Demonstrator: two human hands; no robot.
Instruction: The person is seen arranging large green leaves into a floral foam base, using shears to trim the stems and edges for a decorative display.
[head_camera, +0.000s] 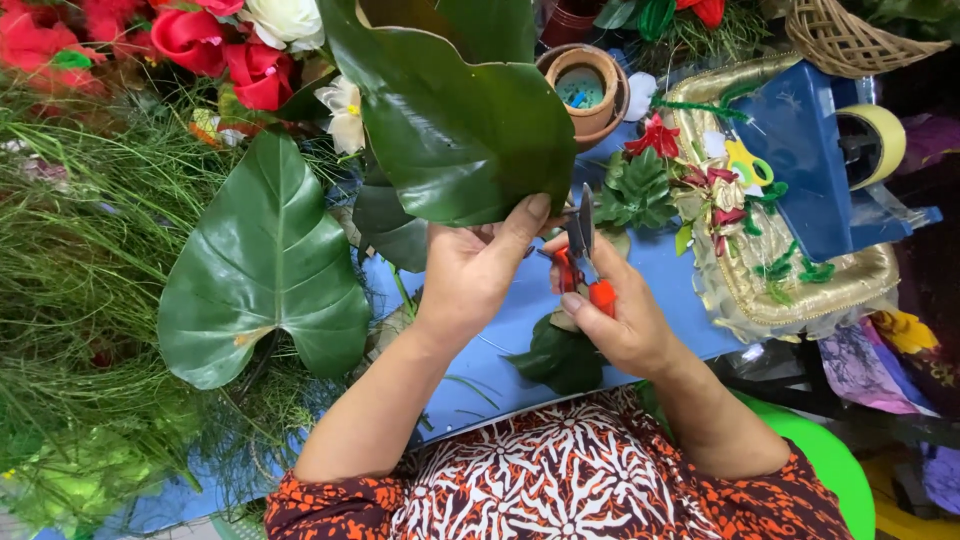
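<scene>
head cam, looking down: the left hand (478, 265) is gripping the bottom edge of a big dark green leaf (460, 120), thumb on the front and fingers curled behind it, so the leaf is standing up in front of the person. the right hand (618, 318) is wrapped around a pair of orange-handled scissors (582, 262), blades pointing up and sitting just beside the left thumb, right at the leaf's lower edge. can't really tell if the blades are biting into the leaf or just touching it.

another big heart-shaped leaf (262, 270) is lying to the left, on top of a pile of thin grassy greens (80, 300). a smaller dark leaf (560, 355) is lying on the blue table (500, 340) just under the right hand. red roses (215, 45) and a white flower (285, 18) are sitting up in the top left corner.

off to the right a gold tray (850, 285) is holding bits of red and green trim, with a blue tape dispenser (800, 165) resting across it and a roll of tape (872, 143) on its end. a small clay pot (582, 85) is standing behind the leaf, and a wicker basket (850, 35) is poking in at the top right.
</scene>
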